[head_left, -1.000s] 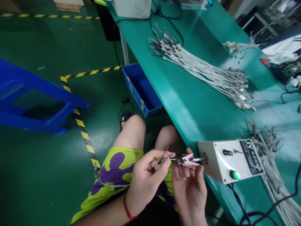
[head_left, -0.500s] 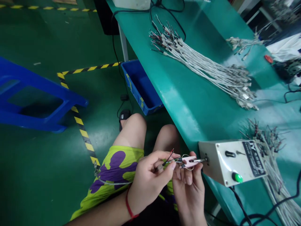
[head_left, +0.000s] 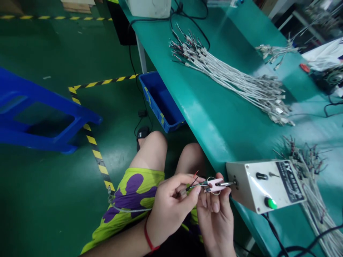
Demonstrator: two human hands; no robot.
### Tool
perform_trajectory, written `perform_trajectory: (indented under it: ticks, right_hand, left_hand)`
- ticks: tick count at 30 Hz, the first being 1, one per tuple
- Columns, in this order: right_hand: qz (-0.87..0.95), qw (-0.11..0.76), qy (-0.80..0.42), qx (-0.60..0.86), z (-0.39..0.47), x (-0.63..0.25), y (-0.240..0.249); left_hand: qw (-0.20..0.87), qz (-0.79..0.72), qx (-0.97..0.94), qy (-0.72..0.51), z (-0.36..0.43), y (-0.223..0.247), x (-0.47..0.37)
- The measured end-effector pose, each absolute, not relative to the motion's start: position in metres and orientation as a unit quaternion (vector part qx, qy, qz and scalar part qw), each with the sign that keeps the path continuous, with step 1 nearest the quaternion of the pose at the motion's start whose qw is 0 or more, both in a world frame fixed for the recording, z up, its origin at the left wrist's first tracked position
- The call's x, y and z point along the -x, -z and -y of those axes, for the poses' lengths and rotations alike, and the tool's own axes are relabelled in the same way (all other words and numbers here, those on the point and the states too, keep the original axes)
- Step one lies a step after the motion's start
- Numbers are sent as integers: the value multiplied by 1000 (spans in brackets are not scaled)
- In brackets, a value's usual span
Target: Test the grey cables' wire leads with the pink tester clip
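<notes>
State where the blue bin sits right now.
In the head view, the blue bin stands on the green floor, left of the green table, just beyond the person's knees.

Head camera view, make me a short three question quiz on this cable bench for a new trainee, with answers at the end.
1. Multiple choice: what does the left hand pinch? A) a thin grey cable with red and black wire tips B) a screwdriver C) a roll of tape
2. True or false: the pink clip in the right hand sits at a metal pin on the end of the white box.
3. Fill in: the button on the white box is ____ in colour.

Key
1. A
2. True
3. green

The large bundle of grey cables on the green bench lies untouched beyond the hands.
</notes>
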State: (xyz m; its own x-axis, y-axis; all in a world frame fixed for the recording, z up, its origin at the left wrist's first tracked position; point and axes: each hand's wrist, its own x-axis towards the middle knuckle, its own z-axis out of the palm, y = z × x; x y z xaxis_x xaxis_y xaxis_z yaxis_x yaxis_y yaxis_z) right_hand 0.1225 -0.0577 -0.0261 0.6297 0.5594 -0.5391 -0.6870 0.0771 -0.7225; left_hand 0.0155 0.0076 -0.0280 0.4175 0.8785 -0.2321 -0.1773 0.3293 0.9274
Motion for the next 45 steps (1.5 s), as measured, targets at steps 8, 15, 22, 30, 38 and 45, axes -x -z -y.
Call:
perform_trajectory:
  ticks: [8,15,22,30,38,45]
  right_hand:
    - [-74,729,-422,534,61,-123,27]
    - [-79,728,-419,536,60,-122,27]
    - [-83,731,-433,521,61,-123,24]
    - [-72,730,-491,471,79,-119,31]
    - [38,692,-477,541,122,-112,42]
    - [95,660,-427,610,123,-105,26]
  left_hand:
    - [712,-390,-436,-388,-9,25,-17]
    - [709,-388,-445,-386,-7,26,-15]
    - [700,-381,-459,-392,-10,21,-17]
    - [681,-384,-481,-397,-6,29,-11]
    - [673,-402,-483,-390,-2,35,-7]
    - [654,-394,-495,-414,13,25,10]
